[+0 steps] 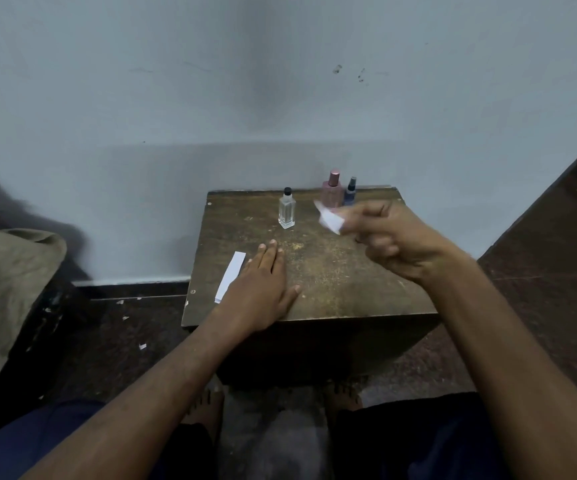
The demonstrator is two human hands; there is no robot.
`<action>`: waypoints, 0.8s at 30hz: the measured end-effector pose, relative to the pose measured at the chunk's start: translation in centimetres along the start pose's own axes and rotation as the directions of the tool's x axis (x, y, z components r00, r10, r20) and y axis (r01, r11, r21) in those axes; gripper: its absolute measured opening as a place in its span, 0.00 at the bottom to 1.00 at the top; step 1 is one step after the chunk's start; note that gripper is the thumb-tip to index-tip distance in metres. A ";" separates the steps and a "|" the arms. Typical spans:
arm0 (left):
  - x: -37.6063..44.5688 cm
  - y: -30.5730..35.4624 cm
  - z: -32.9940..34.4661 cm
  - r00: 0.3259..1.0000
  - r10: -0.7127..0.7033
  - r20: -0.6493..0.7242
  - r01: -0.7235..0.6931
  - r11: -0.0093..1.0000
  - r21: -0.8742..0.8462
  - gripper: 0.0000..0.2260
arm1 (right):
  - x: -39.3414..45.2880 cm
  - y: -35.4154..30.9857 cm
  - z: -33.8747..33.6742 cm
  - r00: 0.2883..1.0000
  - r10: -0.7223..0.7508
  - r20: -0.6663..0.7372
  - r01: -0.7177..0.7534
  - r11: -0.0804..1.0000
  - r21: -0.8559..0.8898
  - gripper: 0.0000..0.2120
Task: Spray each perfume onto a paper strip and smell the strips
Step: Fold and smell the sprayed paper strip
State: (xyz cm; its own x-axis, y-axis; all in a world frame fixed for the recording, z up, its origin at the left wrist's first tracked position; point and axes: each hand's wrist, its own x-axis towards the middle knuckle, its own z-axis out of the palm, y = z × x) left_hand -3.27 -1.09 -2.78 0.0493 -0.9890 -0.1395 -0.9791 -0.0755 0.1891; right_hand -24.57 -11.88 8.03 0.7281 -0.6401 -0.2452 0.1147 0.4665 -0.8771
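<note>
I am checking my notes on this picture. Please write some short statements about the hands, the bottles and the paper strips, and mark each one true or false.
1. The right hand holds a paper strip above the table. True.
2. The left hand grips the clear bottle. False: it lies flat on the table with straight fingers, and the clear bottle stands apart from it.
3. Three bottles stand on the table. True: the clear bottle, a pink bottle and a small dark blue bottle.
4. The pink bottle lies on its side. False: it stands upright near the table's far edge.
5. A second paper strip lies on the table beside the left hand. True.
</note>
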 end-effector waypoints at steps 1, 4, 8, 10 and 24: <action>-0.1 0.1 0.0 1.000 0.000 -0.001 0.000 1.000 0.003 0.37 | -0.2 0.0 0.0 0.997 -0.010 -0.078 0.000 0.992 -0.126 0.05; 0.0 0.2 -0.1 1.000 0.001 0.010 -0.001 1.000 0.001 0.37 | -0.2 0.2 0.4 0.998 -0.049 -0.043 0.051 0.998 0.039 0.05; -0.1 0.3 -0.3 1.000 0.009 0.006 -0.009 1.000 -0.011 0.37 | 0.6 -0.3 -0.3 0.970 -0.104 -0.221 0.114 0.993 0.034 0.03; -0.2 0.2 -0.3 1.000 0.010 0.000 -0.010 1.000 -0.009 0.37 | 0.8 -0.2 -0.3 0.918 -0.216 -0.334 0.139 0.961 -0.240 0.02; 0.5 1.6 -5.1 0.943 -0.288 0.169 0.101 -0.236 -0.967 0.27 | 1.0 0.6 0.4 0.970 -0.098 -0.221 0.084 0.994 -0.074 0.07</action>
State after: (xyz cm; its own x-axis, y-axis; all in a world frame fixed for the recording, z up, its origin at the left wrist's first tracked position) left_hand -3.85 -2.37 2.46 0.2954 -0.8890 -0.3499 0.4269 -0.2048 0.8808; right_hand -23.49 -12.03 7.40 0.5456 -0.8020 -0.2432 0.1250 0.3648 -0.9227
